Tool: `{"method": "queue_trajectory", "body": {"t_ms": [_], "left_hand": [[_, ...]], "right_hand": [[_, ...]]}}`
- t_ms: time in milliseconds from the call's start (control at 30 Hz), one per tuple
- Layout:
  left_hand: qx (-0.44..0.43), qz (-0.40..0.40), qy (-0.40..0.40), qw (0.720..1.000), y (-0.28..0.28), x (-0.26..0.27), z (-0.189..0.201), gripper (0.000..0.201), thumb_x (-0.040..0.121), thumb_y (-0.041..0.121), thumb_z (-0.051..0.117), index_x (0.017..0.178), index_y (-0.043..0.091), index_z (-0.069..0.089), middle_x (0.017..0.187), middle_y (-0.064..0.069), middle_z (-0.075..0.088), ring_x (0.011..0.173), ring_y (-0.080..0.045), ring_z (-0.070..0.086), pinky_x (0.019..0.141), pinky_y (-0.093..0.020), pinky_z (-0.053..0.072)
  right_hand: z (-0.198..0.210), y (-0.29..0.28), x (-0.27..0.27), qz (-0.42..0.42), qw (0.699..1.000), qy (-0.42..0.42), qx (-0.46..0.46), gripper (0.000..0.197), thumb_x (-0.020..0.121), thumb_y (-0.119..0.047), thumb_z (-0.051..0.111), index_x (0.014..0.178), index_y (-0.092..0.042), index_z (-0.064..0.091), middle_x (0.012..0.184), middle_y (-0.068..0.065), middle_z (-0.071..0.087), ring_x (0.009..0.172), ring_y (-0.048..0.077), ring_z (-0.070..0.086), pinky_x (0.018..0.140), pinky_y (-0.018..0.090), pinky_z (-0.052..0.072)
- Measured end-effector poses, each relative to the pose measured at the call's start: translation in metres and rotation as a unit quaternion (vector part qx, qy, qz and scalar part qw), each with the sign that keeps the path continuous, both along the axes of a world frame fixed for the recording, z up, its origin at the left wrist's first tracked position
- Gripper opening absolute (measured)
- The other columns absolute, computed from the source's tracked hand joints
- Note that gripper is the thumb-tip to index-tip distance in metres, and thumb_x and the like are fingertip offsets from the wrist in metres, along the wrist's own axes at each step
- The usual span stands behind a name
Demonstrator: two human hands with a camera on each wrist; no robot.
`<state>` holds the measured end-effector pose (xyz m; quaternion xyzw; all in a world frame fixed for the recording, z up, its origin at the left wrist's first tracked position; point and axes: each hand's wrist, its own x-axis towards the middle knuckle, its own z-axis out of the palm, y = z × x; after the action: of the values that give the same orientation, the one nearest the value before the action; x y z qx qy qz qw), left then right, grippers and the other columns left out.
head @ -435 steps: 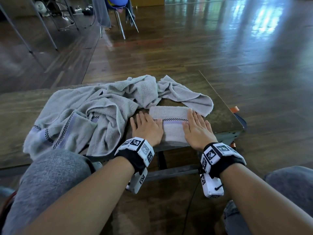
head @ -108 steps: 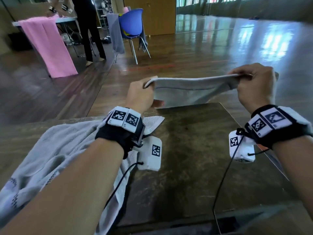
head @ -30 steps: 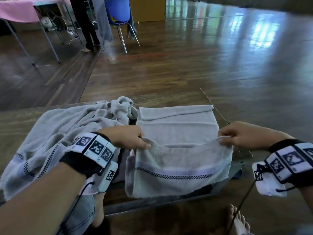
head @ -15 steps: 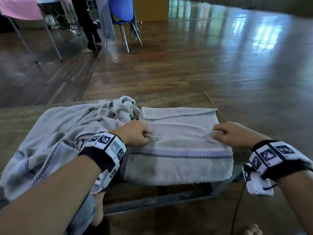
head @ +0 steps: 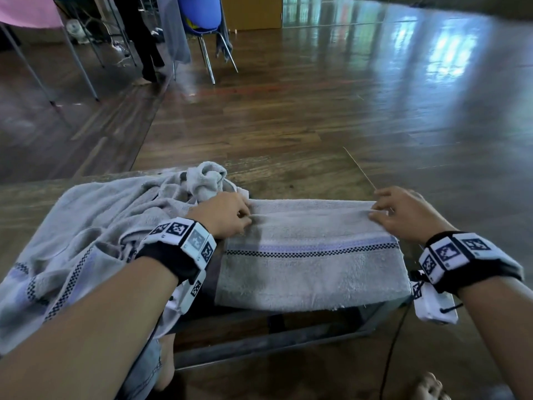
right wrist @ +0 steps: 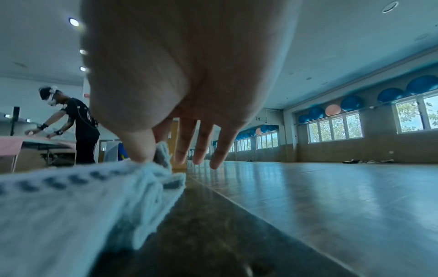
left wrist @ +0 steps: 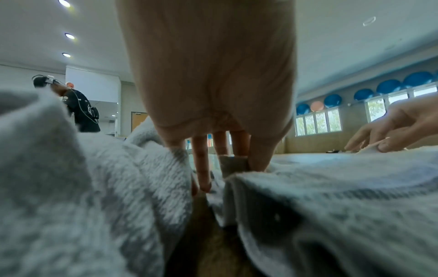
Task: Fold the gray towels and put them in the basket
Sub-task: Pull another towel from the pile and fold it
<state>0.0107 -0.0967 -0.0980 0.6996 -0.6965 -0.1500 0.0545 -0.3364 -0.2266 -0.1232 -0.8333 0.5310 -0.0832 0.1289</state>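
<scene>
A gray towel (head: 311,255) with a checkered stripe lies folded on the wooden table (head: 302,174), its near part hanging over the front edge. My left hand (head: 230,215) pinches the towel's upper layer at its left corner; the left wrist view shows thumb and fingers closed on the cloth (left wrist: 233,165). My right hand (head: 395,210) pinches the right corner, and in the right wrist view the thumb (right wrist: 140,150) presses the towel edge (right wrist: 161,155) while the other fingers stay straight. A heap of unfolded gray towels (head: 95,226) lies to the left. No basket is in view.
The table's right edge (head: 360,168) runs just beyond my right hand. Shiny wooden floor surrounds the table. A blue chair (head: 202,21) with cloth over it, a person's legs (head: 147,44) and a pink-covered table (head: 26,13) stand far back left.
Both hands carried the towel's near edge away from me over the far half, making a fold. The hanging part has shortened and the hands now sit near the far edge.
</scene>
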Motion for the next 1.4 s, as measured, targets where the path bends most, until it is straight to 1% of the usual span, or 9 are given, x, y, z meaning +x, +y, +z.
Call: {"method": "queue_trajectory", "body": {"t_ms": [300,400,567,800,967,1067,1200,1300,1400], "left_hand": [[0.055,-0.035,-0.031,0.997,-0.004,0.003,-0.001,0.017,0.091,0.02,0.064,0.092,0.016,0.081,0.126,0.005,0.069,0.11,-0.017,0.063,0.095,-0.039,0.051],[0.051,-0.033,-0.036,0.997,-0.002,0.0,0.0,0.018,0.09,0.019,0.064,0.085,0.013,0.08,0.126,0.003,0.068,0.109,-0.019,0.063,0.093,-0.038,0.052],[0.056,-0.018,-0.07,0.996,0.0,-0.004,-0.002,0.023,0.095,0.023,0.059,0.096,0.013,0.079,0.125,-0.003,0.068,0.108,-0.023,0.064,0.092,-0.042,0.054],[0.014,-0.021,-0.073,0.997,0.003,-0.002,0.003,0.029,0.095,0.021,0.053,0.078,0.006,0.072,0.1,-0.008,0.07,0.086,-0.023,0.063,0.081,-0.041,0.054],[-0.14,-0.009,0.031,0.99,0.007,0.004,0.019,0.023,0.09,0.007,0.056,0.087,0.003,0.078,0.114,-0.001,0.074,0.103,-0.017,0.066,0.085,-0.016,0.043],[-0.229,-0.017,0.066,0.971,0.007,0.009,0.026,0.018,0.088,0.004,0.062,0.082,-0.003,0.077,0.094,-0.008,0.077,0.091,-0.024,0.07,0.083,-0.028,0.049],[-0.283,0.019,0.102,0.953,0.011,0.011,0.032,0.012,0.087,0.013,0.07,0.088,0.01,0.082,0.096,0.003,0.077,0.087,-0.01,0.069,0.083,-0.028,0.055],[-0.282,0.017,0.11,0.953,0.012,0.011,0.032,0.009,0.087,0.013,0.073,0.087,0.01,0.08,0.091,0.001,0.076,0.083,-0.013,0.069,0.081,-0.035,0.056],[-0.268,0.007,0.096,0.959,0.013,0.011,0.031,0.007,0.087,0.013,0.073,0.086,0.009,0.078,0.086,0.0,0.072,0.079,-0.017,0.065,0.079,-0.039,0.055]], "right_hand": [[-0.01,-0.005,-0.002,0.013,0.999,0.028,0.039,0.023,0.095,-0.043,0.061,0.112,-0.037,0.074,0.148,-0.022,0.05,0.139,0.022,0.044,0.111,0.061,0.034],[-0.008,-0.001,-0.001,0.013,0.998,0.037,0.042,0.025,0.096,-0.041,0.06,0.118,-0.036,0.073,0.151,-0.022,0.046,0.141,0.022,0.042,0.112,0.061,0.032],[-0.006,0.005,0.001,0.005,0.998,0.044,0.034,0.029,0.097,-0.035,0.061,0.125,-0.032,0.07,0.149,-0.02,0.049,0.14,0.022,0.045,0.114,0.059,0.032],[0.006,0.02,0.004,-0.043,0.995,-0.06,-0.069,0.023,0.092,-0.038,0.068,0.113,-0.034,0.075,0.125,-0.008,0.071,0.111,0.026,0.066,0.095,0.043,0.054],[0.024,0.015,0.004,-0.051,0.967,-0.203,-0.146,0.016,0.087,-0.024,0.075,0.101,-0.018,0.08,0.092,0.003,0.079,0.083,0.021,0.07,0.09,0.034,0.053],[0.031,0.017,0.003,-0.052,0.948,-0.271,-0.16,0.016,0.084,-0.019,0.078,0.1,-0.014,0.08,0.087,0.003,0.078,0.079,0.018,0.071,0.088,0.031,0.055],[0.037,0.023,0.001,-0.047,0.937,-0.315,-0.142,0.014,0.083,-0.015,0.08,0.097,-0.014,0.08,0.084,0.0,0.075,0.078,0.013,0.07,0.08,0.016,0.056],[0.039,0.027,-0.001,-0.035,0.936,-0.324,-0.13,0.013,0.083,-0.012,0.08,0.095,-0.016,0.079,0.084,-0.002,0.075,0.08,0.017,0.071,0.08,0.021,0.057],[0.039,0.028,-0.003,-0.026,0.936,-0.331,-0.119,0.013,0.082,-0.01,0.08,0.091,-0.018,0.078,0.083,-0.004,0.074,0.079,0.015,0.07,0.074,0.009,0.053]]}}
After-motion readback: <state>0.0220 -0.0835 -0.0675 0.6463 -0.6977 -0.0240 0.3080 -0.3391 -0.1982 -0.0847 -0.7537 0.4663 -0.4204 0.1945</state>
